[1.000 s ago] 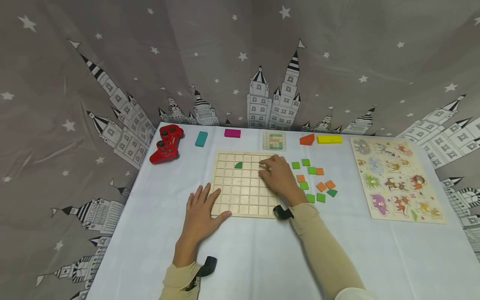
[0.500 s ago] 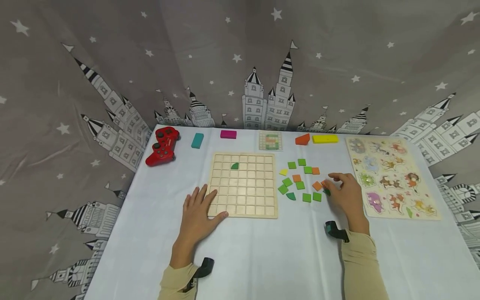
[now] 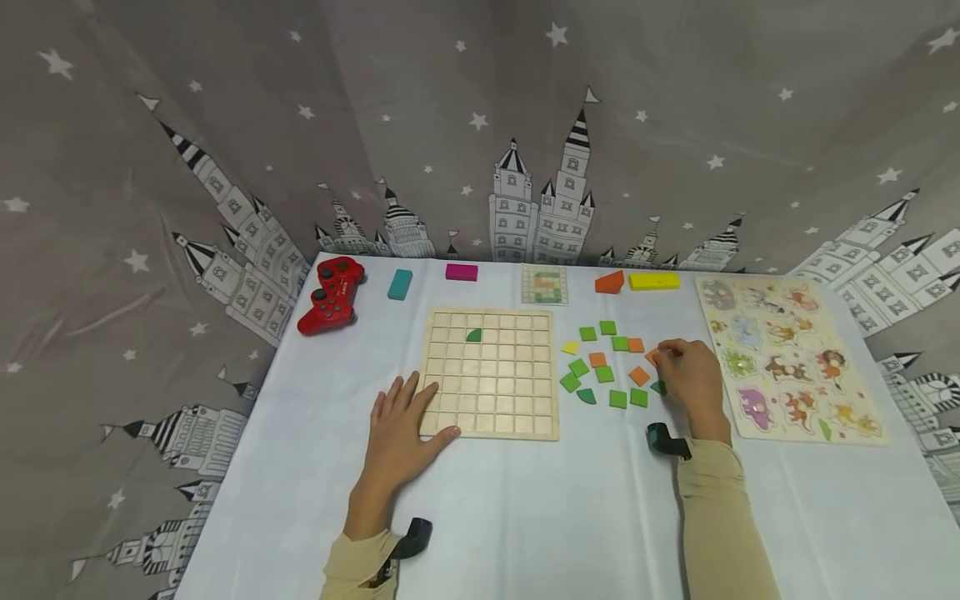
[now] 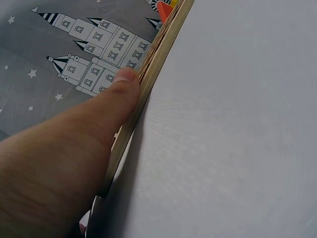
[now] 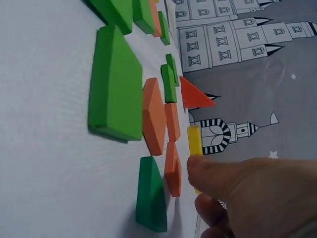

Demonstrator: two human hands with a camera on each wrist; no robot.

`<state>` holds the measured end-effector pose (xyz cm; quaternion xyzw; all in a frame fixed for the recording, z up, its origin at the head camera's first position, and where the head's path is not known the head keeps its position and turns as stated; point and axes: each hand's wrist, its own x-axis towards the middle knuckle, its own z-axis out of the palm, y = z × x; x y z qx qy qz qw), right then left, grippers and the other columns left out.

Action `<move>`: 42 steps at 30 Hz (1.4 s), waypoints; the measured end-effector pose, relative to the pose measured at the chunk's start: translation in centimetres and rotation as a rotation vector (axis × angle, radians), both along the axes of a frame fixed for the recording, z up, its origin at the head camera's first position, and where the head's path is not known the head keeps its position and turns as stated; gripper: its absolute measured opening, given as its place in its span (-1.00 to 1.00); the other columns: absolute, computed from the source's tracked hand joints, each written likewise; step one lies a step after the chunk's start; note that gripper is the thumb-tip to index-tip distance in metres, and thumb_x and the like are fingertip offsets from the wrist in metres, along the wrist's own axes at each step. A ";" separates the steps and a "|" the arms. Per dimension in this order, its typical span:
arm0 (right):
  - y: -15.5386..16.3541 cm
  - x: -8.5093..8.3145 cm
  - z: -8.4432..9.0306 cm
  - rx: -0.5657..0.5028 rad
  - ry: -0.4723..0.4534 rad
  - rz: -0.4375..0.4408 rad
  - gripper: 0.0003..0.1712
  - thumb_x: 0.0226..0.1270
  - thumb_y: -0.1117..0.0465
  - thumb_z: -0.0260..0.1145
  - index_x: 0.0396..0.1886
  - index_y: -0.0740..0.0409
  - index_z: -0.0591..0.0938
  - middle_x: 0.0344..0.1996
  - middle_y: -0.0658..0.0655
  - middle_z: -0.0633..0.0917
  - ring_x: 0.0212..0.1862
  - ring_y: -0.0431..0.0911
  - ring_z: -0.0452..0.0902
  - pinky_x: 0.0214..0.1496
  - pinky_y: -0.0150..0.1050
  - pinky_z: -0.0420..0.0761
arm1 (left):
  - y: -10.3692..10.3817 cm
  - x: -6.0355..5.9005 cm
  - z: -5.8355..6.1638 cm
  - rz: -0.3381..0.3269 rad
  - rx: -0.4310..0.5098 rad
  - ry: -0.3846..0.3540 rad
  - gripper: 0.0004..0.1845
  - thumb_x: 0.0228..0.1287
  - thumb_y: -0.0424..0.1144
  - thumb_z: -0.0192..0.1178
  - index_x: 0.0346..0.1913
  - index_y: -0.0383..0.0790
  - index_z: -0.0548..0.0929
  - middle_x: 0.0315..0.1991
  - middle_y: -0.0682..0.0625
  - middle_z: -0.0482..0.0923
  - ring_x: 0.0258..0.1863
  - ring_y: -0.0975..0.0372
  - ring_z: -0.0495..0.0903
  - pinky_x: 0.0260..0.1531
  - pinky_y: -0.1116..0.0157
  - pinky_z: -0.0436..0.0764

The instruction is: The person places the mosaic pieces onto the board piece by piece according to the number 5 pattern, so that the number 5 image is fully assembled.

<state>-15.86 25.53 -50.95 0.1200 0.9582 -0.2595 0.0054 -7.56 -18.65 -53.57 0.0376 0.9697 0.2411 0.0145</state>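
Note:
On the near left corner of the wooden grid board (image 3: 487, 406), my left hand (image 3: 397, 437) rests with fingers spread. Its thumb (image 4: 121, 91) lies over the board's near edge in the left wrist view. A dark green quarter-round tile (image 3: 474, 336) sits in an upper-row square. Right of the loose tiles, my right hand (image 3: 692, 383) pinches an orange square tile (image 3: 652, 357) at its fingertips, in the head view. The right wrist view shows the thumb (image 5: 218, 171) beside it, the contact unclear. A dark green tile (image 5: 151, 196) lies close by.
Several green tiles (image 3: 604, 374), orange tiles (image 3: 639, 376) and a yellow tile (image 3: 571, 347) lie between board and right hand. A pattern card (image 3: 545, 285), coloured blocks (image 3: 654, 282) and a red game controller (image 3: 332, 296) stand behind. An animal puzzle board (image 3: 791, 358) lies right.
My right hand has left the board for the loose tiles on the right, and the orange tile there has shifted slightly away from me with its fingertips. The left hand has stayed put.

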 end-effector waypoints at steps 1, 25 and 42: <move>0.0 0.0 0.1 0.004 -0.014 -0.004 -0.56 0.52 0.05 0.21 0.15 0.28 0.66 0.00 0.38 0.61 0.00 0.24 0.52 0.09 0.16 0.56 | 0.1 0.0 0.0 -0.002 0.000 0.000 -0.07 0.14 0.34 0.32 0.51 -0.04 0.38 0.63 -0.18 0.09 0.64 -0.15 -0.07 0.58 -0.24 -0.11; -1.3 0.3 0.2 0.092 0.012 0.056 -0.45 0.47 0.00 0.22 0.17 0.39 0.60 0.08 0.42 0.54 0.08 0.27 0.45 0.17 0.23 0.54 | 0.0 0.1 -0.2 -0.021 -0.011 0.083 -0.03 0.08 0.36 0.38 0.50 -0.05 0.40 0.62 -0.20 0.09 0.62 -0.16 0.00 0.55 -0.29 -0.06; -18.5 -1.9 1.4 -0.076 0.165 0.499 -0.62 0.46 -0.01 0.31 0.08 0.13 0.71 -0.03 0.18 0.64 0.04 0.08 0.55 0.16 0.02 0.61 | -0.1 0.3 -0.2 -0.081 0.023 0.113 -0.12 0.11 0.29 0.42 0.43 -0.05 0.47 0.57 -0.14 0.23 0.60 -0.08 0.14 0.61 -0.17 -0.01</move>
